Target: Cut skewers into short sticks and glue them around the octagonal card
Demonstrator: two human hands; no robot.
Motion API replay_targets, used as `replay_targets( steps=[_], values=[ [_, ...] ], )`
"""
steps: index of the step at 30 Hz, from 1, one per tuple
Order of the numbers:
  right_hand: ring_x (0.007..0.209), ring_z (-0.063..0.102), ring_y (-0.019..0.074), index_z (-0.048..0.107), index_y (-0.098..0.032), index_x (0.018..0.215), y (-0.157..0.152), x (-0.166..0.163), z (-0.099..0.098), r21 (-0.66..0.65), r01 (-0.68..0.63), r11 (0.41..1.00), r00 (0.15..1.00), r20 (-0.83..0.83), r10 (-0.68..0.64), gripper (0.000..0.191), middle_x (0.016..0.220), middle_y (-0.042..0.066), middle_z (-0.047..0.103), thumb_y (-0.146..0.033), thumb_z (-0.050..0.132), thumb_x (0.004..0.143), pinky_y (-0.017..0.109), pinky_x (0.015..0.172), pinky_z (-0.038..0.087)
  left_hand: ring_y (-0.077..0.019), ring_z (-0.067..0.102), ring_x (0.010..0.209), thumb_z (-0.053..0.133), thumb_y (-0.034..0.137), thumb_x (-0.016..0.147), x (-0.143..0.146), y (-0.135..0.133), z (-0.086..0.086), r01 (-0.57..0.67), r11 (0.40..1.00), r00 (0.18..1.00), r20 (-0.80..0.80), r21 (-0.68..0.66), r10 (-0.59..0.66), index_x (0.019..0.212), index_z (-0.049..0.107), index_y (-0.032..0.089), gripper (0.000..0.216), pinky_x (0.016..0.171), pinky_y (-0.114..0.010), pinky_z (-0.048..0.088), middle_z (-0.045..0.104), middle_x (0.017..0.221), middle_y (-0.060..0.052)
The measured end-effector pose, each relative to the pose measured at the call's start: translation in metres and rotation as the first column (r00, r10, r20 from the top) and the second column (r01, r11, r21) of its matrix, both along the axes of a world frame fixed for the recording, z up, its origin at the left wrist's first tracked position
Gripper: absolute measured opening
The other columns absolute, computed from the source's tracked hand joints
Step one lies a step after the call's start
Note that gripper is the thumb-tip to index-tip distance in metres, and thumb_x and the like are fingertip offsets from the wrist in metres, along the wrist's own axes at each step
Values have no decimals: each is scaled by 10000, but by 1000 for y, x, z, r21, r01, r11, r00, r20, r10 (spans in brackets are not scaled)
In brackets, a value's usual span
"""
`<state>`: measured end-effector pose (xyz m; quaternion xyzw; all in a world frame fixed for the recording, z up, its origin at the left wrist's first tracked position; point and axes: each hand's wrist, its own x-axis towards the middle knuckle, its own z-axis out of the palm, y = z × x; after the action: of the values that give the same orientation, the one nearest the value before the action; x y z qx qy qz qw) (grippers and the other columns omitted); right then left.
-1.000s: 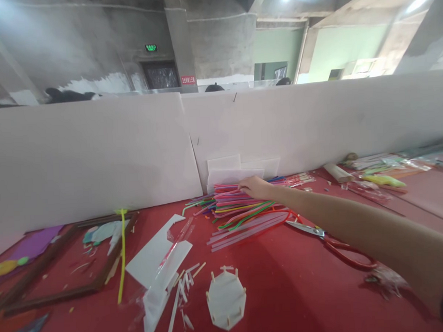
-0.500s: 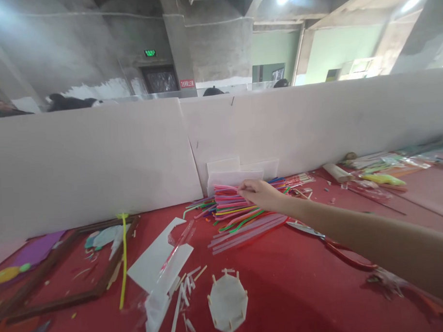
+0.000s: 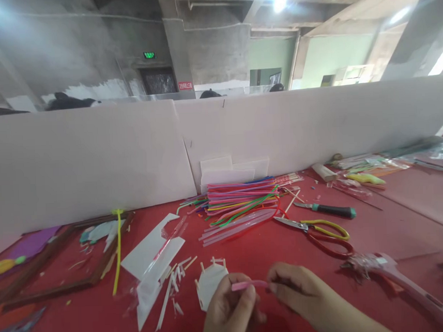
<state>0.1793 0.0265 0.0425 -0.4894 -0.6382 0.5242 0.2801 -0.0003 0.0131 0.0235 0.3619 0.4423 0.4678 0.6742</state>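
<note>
At the bottom centre, my left hand (image 3: 230,311) pinches a short pink pipe cleaner (image 3: 243,284) between thumb and fingers. Closed on its other end is my right hand (image 3: 298,284). The piece runs nearly level between both hands. Just behind my left hand lies a white many-sided board (image 3: 210,278) with small wooden pegs around its edge, partly covered by that hand. Further back, a pile of coloured pipe cleaners (image 3: 240,197) leans near the white partition.
Right of the pile lie open scissors (image 3: 307,226), a black-and-green handled knife (image 3: 334,210) and a pink glue gun (image 3: 399,271). To the left are cut white board (image 3: 144,251), scraps, a yellow stem (image 3: 118,256) and a brown frame (image 3: 51,297). A white partition (image 3: 97,156) stands behind.
My right hand has come back from the pile to the front with a pink pipe cleaner. My left hand has entered view and grips it too. The view has shifted slightly right.
</note>
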Motion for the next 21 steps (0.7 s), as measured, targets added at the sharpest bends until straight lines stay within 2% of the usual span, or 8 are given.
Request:
replay_targets(
  steps=[2, 4, 7, 10, 12, 15, 18, 21],
  values=[
    [595, 429, 100, 546, -174, 758, -5, -1, -8, 76, -13, 997, 997, 81, 7, 210, 644, -28, 509, -304, 452, 893, 218, 567, 334, -95, 587, 565, 809, 569, 631, 0, 0, 4, -26, 999, 999, -42, -41, 25, 785, 600, 170, 476, 575, -199, 461, 621, 667, 13],
    [617, 454, 106, 567, -174, 773, -8, -2, -16, 177, -21, 984, 989, 146, -5, 196, 684, -14, 554, -266, 447, 898, 215, 587, 354, -111, 594, 593, 805, 570, 624, 0, -1, 2, -40, 999, 991, -127, 9, 41, 740, 600, 165, 468, 603, -215, 472, 638, 685, -3],
    [662, 531, 120, 617, -181, 888, -12, -2, -31, 319, -37, 947, 983, 180, -22, 161, 778, 18, 631, -233, 465, 895, 208, 616, 398, -124, 560, 586, 750, 580, 680, 1, -6, -13, 17, 993, 968, -252, 119, 14, 730, 597, 167, 443, 599, -229, 456, 591, 621, 11],
    [730, 597, 136, 652, -192, 927, -15, -2, -44, 435, -113, 893, 973, 230, 11, 211, 825, 47, 662, -208, 442, 908, 206, 659, 433, -106, 489, 558, 682, 476, 774, 0, -10, -29, 119, 966, 919, -393, 229, -20, 707, 563, 170, 334, 546, -203, 384, 518, 577, 39],
    [749, 615, 142, 667, -195, 923, -16, -2, -50, 475, -186, 860, 955, 292, 45, 241, 828, 57, 668, -193, 427, 914, 205, 673, 442, -107, 483, 561, 643, 358, 803, -5, -12, -35, 208, 934, 841, -541, 291, -19, 707, 568, 172, 222, 532, -196, 364, 527, 583, 36],
    [715, 615, 144, 677, -186, 913, -17, -4, -55, 494, -239, 836, 930, 363, 51, 248, 800, 62, 670, -172, 430, 902, 205, 642, 437, -124, 563, 627, 564, 227, 826, -15, -10, -35, 357, 869, 707, -708, 342, -12, 767, 600, 180, 83, 570, -189, 400, 635, 672, 9],
    [683, 609, 143, 684, -183, 898, -17, -6, -59, 485, -250, 838, 919, 393, 47, 249, 772, 57, 669, -130, 443, 863, 205, 619, 428, -132, 621, 668, 514, 143, 824, -22, -9, -36, 480, 806, 578, -816, 346, 6, 830, 613, 199, 113, 595, -185, 427, 697, 753, 5],
    [706, 620, 144, 687, -188, 912, -17, -7, -61, 460, -245, 854, 920, 388, 55, 269, 790, 50, 683, -83, 462, 807, 199, 636, 431, -139, 657, 697, 510, 111, 826, -25, -8, -43, 547, 752, 479, -874, 367, 79, 853, 624, 217, 159, 610, -189, 439, 721, 794, 13]
  ],
)
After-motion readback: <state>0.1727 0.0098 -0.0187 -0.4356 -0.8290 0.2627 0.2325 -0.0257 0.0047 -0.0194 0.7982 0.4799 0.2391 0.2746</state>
